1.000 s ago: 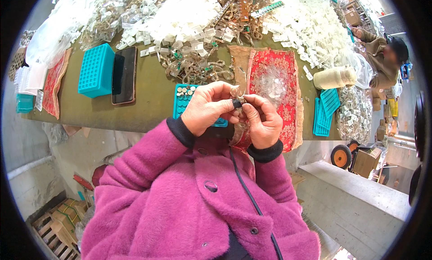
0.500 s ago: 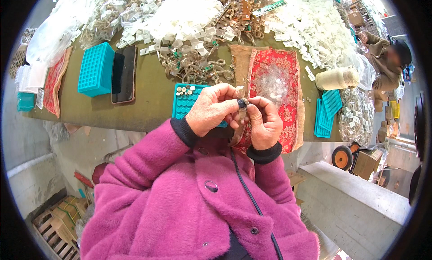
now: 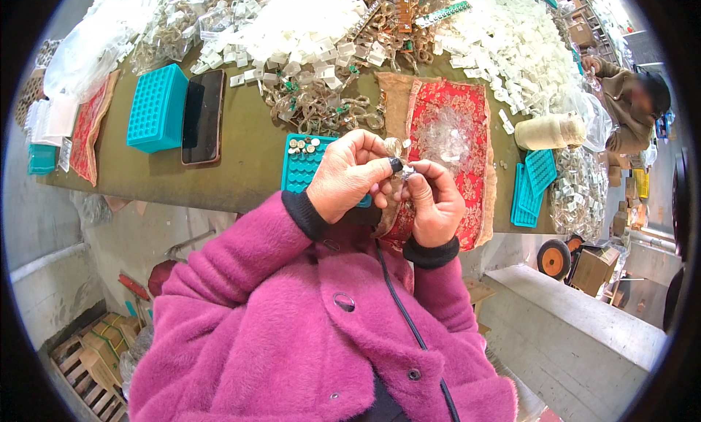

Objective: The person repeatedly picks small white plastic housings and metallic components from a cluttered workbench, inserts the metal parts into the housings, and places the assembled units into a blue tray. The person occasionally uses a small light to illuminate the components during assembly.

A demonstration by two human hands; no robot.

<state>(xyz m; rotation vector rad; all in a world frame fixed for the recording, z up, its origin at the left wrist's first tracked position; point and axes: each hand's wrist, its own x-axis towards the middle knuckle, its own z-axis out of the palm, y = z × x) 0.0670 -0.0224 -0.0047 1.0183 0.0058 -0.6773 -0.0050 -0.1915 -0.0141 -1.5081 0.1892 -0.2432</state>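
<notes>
Both hands meet in front of my chest over the near edge of the red cloth. My left hand (image 3: 349,172), a black band on its thumb, pinches a small translucent brownish piece (image 3: 394,146); its exact kind is too small to tell. My right hand (image 3: 437,203) is closed, thumb against forefinger, at the lower end of that piece, where something whitish shows between the fingertips. Just left of the hands lies a teal tray (image 3: 293,175) with several small round whitish parts (image 3: 303,145) in its far rows. Beneath them, the red floral cloth (image 3: 467,181) carries a patch of clear scraps.
A heap of brownish coiled pieces (image 3: 321,104) and white plastic pieces (image 3: 504,42) covers the far table. Left stand a teal rack (image 3: 157,108) and a phone (image 3: 202,119). Right are a cream jar (image 3: 549,131) and teal trays (image 3: 537,177). Another person (image 3: 631,108) sits far right.
Both hands have shifted slightly right, fingertips still together. The piece's upper part now shows rounder above my left thumb, and a whitish bit shows between the fingertips.
</notes>
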